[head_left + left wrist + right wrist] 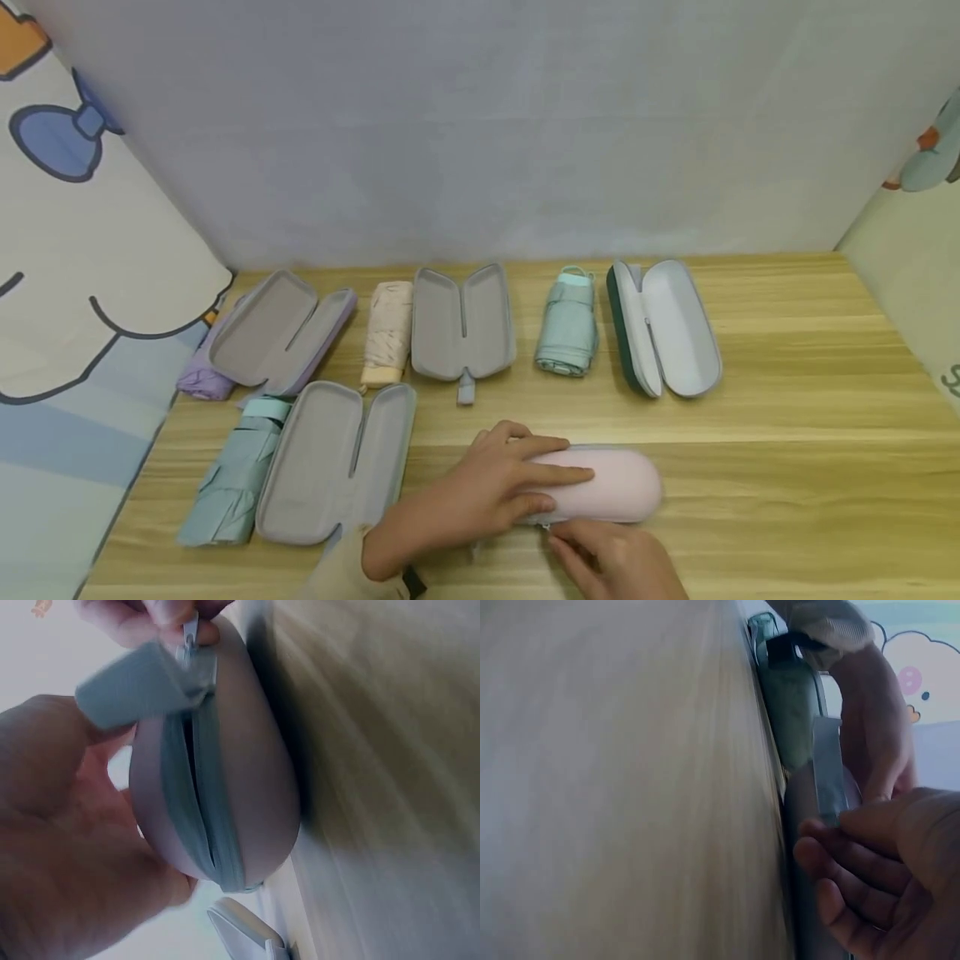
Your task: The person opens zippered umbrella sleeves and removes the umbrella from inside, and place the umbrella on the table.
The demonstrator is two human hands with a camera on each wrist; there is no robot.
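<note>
A pale pink hard case (618, 483) lies closed over most of its length near the front of the table. My left hand (498, 483) rests across its left part, with fingers spread over the top. At the near side my right hand (618, 558) pinches a small metal zipper pull (191, 631) between thumb and finger. The left wrist view shows a narrow dark gap in the grey zipper (196, 787) at this end of the case. Beside the pull, a grey fabric tab (135, 686) sticks out; the right wrist view shows the tab (828, 769) just above my right fingertips.
Opened cases stand behind and left: a purple one (266, 333), a grey-lined one (487, 325), a green one (315, 467) and a dark green one (678, 325). Folded umbrellas lie among them: purple (206, 371), beige (388, 333), teal (568, 329) and another teal (232, 483).
</note>
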